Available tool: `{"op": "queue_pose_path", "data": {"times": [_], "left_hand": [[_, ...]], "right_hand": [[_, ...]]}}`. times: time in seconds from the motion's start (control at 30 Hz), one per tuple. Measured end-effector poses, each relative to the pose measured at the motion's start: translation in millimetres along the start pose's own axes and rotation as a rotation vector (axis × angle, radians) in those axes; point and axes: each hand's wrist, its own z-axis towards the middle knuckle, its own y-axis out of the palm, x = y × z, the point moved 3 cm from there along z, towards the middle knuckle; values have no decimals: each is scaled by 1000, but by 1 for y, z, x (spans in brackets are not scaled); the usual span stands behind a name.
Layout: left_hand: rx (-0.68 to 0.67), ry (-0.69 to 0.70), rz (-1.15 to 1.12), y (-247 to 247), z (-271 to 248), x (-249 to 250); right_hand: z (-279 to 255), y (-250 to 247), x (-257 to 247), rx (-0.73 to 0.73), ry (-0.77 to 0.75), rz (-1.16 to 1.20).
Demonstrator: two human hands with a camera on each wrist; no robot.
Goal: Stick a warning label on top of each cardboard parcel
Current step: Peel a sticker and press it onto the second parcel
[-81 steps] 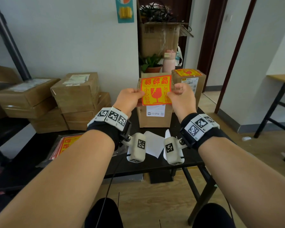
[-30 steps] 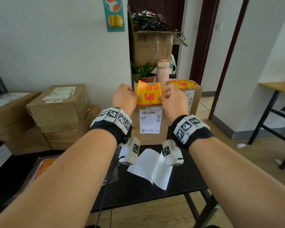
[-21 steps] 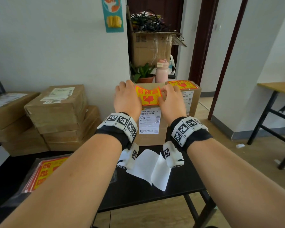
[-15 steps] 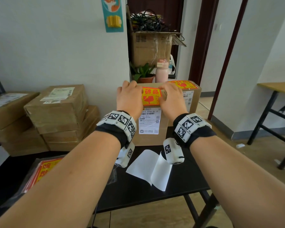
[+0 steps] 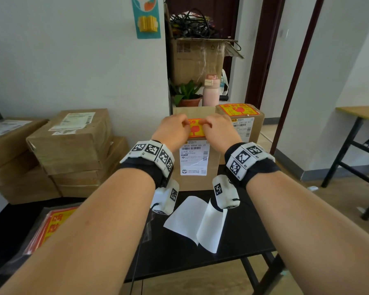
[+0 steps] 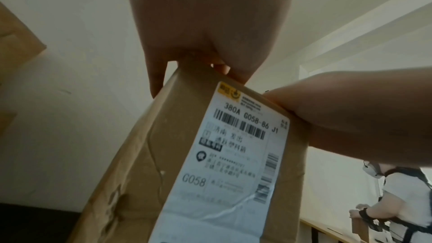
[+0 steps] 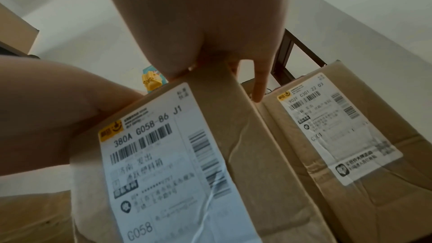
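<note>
- Both hands form the grip on a yellow-and-red rectangular warning label (image 5: 195,128): the left hand (image 5: 172,129) and the right hand (image 5: 218,129) have fingers curled down on its two ends, on top of the tall brown cardboard parcel (image 5: 195,179).
- From the left wrist view, the left hand's fingers (image 6: 156,82) hook over the parcel's top edge; whether the fingertips pinch the label or only press it cannot be told.
- The parcel stands upright on the black counter (image 5: 239,241), a white shipping slip (image 5: 193,158) on its near face.
- Just beside it to the right stands a second brown cardboard parcel (image 5: 245,128), a yellow-and-red label (image 5: 238,109) already on its top.
- White peeled backing paper (image 5: 197,222) lies on the counter beneath the wrists.
- A clear bag of spare yellow-and-red labels (image 5: 49,226) rests at the counter's left.
- More brown cardboard boxes (image 5: 73,150) are stacked along the wall at left.
</note>
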Motion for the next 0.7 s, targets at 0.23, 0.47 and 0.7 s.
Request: {"op": "queue_pose_path", "data": {"times": [0.23,0.47,0.7], "left_hand": [[17,-1,46,13,1,-8],[-180,-20,241,17,4,-11],[-166,43,317,10,-5,0]], "right_hand": [[9,9,-1,-6,-11,-60],[15,13,-3,-182,-6,-125],[-6,5,-1,-87,-108,22]]}}
